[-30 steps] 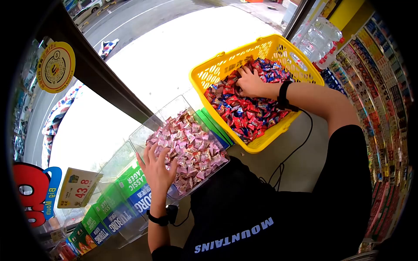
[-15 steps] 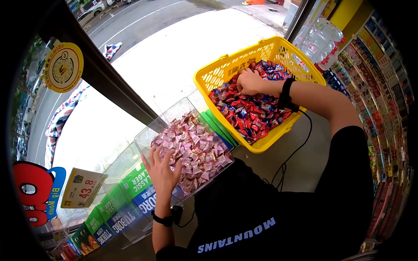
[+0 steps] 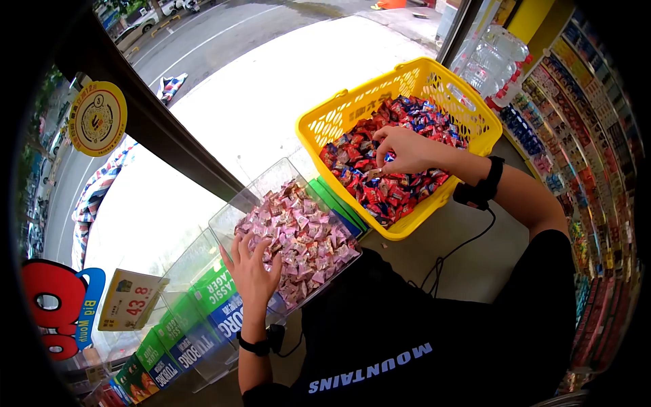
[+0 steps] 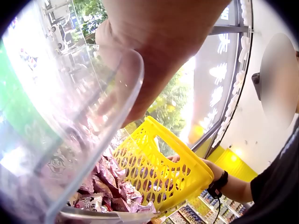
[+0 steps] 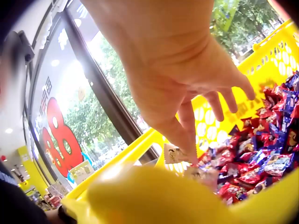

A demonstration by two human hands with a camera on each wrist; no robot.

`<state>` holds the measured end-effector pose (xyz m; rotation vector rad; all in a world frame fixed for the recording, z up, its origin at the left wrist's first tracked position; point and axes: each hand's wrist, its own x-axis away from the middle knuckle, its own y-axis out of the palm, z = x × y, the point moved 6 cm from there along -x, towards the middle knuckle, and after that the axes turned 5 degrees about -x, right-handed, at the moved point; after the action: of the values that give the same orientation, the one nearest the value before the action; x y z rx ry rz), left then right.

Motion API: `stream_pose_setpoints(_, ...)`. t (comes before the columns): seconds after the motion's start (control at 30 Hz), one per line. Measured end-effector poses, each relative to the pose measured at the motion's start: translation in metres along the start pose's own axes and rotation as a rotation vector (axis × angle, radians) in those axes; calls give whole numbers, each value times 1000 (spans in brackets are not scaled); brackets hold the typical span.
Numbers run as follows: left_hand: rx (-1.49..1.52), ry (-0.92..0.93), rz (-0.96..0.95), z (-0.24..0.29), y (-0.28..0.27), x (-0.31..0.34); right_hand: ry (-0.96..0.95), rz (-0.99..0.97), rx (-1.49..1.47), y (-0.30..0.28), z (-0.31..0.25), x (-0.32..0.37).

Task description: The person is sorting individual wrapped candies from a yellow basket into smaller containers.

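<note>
My right hand (image 3: 405,150) is over the yellow basket (image 3: 400,229), pinching a small pale-wrapped candy (image 5: 175,154) between thumb and index finger. The other fingers of that hand spread loosely. Below it, red and blue wrapped candies (image 3: 390,193) fill much of the basket. My left hand (image 3: 251,271) lies at the near left side of a clear plastic bin (image 3: 271,173), fingers spread and reaching over its pink wrapped candies (image 3: 298,237). In the left wrist view the bin's clear wall (image 4: 100,149) stands in front of part of the left hand (image 4: 145,65).
Green and blue beer cartons (image 3: 220,292) stand under and beside the bins, with a price card (image 3: 131,300) at the left. Large water bottles (image 3: 491,64) stand behind the basket. Stocked shelves (image 3: 576,136) line the right side. A cable (image 3: 451,254) hangs from the right wrist.
My right hand has lifted from among the red and blue candies and drawn back toward me, with a pale-wrapped candy now between its fingertips. The left hand stays at the bin.
</note>
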<state>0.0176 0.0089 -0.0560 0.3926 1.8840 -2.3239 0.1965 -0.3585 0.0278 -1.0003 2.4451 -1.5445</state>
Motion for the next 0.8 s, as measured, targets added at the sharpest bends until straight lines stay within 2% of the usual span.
stream_pose_setpoints(0.07, -3, 4, -4, 0, 1, 0, -23, 18, 4, 5, -7, 11)
stream_pose_setpoints(0.17, 8, 10, -16, -1, -1, 1, -53, 164, 40, 2, -25, 32)
stream_pose_setpoints(0.3, 108, 23, -41, -2, -12, 0, -363, 569, 1, 7, -82, 69)
stream_pose_setpoints(0.4, 218, 133, -28, 23, -50, -9, -461, 616, 24, 26, -126, 85)
stream_pose_setpoints(0.53, 308, 317, -44, 76, -93, -18, -576, 608, 56, 57, -158, 85)
stream_pose_setpoints(0.63, 295, 428, 35, 99, -95, -21, -627, 589, 62, 67, -166, 83)
stream_pose_setpoints(0.8, 280, 414, 120, 111, -90, -22, -672, 558, 12, 74, -163, 82)
